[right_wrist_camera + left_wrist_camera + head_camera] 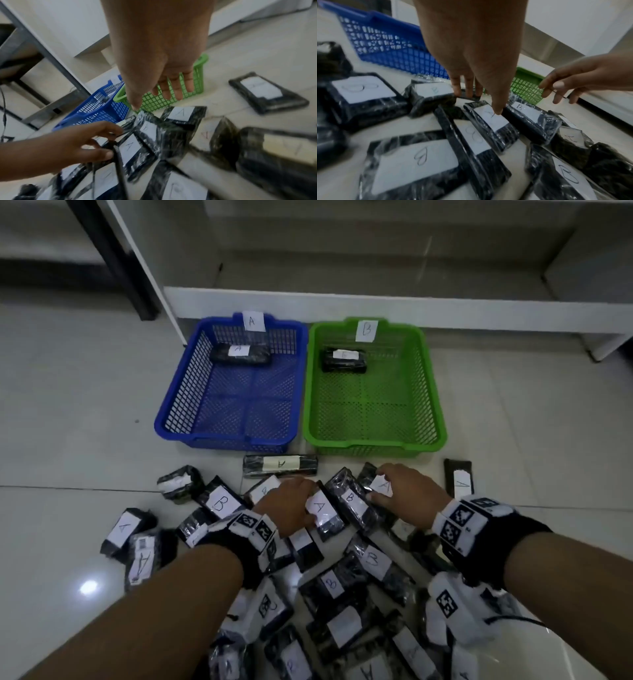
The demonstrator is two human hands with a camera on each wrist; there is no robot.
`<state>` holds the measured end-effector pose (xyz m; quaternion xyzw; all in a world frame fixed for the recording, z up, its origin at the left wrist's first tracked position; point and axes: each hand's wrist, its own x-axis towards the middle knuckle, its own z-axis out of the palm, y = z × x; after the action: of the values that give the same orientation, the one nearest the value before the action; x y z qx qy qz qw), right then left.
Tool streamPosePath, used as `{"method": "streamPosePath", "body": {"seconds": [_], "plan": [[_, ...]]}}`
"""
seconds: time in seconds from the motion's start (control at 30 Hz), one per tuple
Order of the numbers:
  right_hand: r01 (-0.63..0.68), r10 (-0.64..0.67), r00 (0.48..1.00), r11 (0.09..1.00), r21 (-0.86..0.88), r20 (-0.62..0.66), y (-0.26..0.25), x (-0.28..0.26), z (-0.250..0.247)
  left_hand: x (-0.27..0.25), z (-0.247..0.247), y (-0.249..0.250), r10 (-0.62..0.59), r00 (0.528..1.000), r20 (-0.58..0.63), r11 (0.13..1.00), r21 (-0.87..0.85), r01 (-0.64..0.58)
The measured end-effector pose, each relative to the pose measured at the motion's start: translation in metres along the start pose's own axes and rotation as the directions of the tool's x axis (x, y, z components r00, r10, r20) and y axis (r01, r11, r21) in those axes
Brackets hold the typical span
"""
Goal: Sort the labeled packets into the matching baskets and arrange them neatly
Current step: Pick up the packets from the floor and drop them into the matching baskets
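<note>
The blue basket [178, 419], tagged A, and the green basket [435, 419], tagged B, stand side by side, each with one black packet at its far end. Black packets with white A or B labels lie heaped on the floor in front of them. My left hand [305, 505] grips an A packet [320, 508] in the heap, thumb on its label [494, 119] and fingers curled over its far end. My right hand [383, 486] hovers with fingers spread just above another A packet [183, 113], not gripping it. A B packet [352, 501] lies between the two.
One A packet [281, 465] lies alone just in front of the baskets, another [460, 479] off to the right. A white shelf base [376, 306] runs behind the baskets, with a dark metal leg [116, 258] at the left. Bare tiled floor [68, 405] lies to the left.
</note>
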<state>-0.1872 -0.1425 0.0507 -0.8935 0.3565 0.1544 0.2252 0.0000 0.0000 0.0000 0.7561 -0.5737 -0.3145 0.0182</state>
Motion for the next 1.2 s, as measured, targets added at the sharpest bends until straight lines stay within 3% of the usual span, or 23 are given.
{"method": "streamPosePath", "body": {"seconds": [0.17,0.37,0.57,0.77,0.87,0.93,1.03,1.13,1.2], "plan": [[-0.045,0.044,0.999,0.995,-0.088,-0.013,-0.002,0.000,0.021,0.003,0.021,0.008,0.110,0.989,-0.101,0.986,0.135,-0.096],[-0.072,0.065,0.996,0.992,-0.108,-0.061,0.002,0.001,0.042,0.013,0.022,0.004,-0.048,0.995,-0.085,0.995,0.081,0.055],[-0.088,0.088,0.996,0.973,-0.213,-0.011,-0.001,0.008,0.054,0.021,0.020,0.004,-0.040,0.992,-0.121,0.983,0.171,0.060],[-0.110,0.106,0.994,0.956,-0.270,-0.031,-0.008,0.016,0.055,0.018,0.010,0.004,-0.066,0.993,-0.101,0.997,-0.040,0.062],[-0.144,0.134,0.989,0.956,-0.254,-0.056,-0.015,0.016,0.056,0.015,0.002,-0.001,-0.084,0.996,-0.032,0.990,-0.117,0.080],[-0.131,0.124,0.991,0.976,-0.174,-0.051,-0.017,0.019,0.051,0.012,-0.011,-0.006,-0.090,0.996,0.015,0.979,-0.180,0.091],[-0.084,0.087,0.996,0.991,0.109,-0.025,-0.023,0.020,0.027,0.004,-0.040,-0.010,-0.080,0.991,0.107,0.954,-0.281,0.107],[-0.029,0.057,0.996,0.922,0.386,-0.063,-0.032,0.022,-0.007,-0.001,-0.080,-0.011,-0.082,0.984,0.160,0.921,-0.364,0.136],[-0.002,0.040,0.997,0.839,0.545,-0.059,-0.040,0.022,-0.034,-0.001,-0.107,-0.015,-0.127,0.989,0.076,0.891,-0.429,0.147]]}}
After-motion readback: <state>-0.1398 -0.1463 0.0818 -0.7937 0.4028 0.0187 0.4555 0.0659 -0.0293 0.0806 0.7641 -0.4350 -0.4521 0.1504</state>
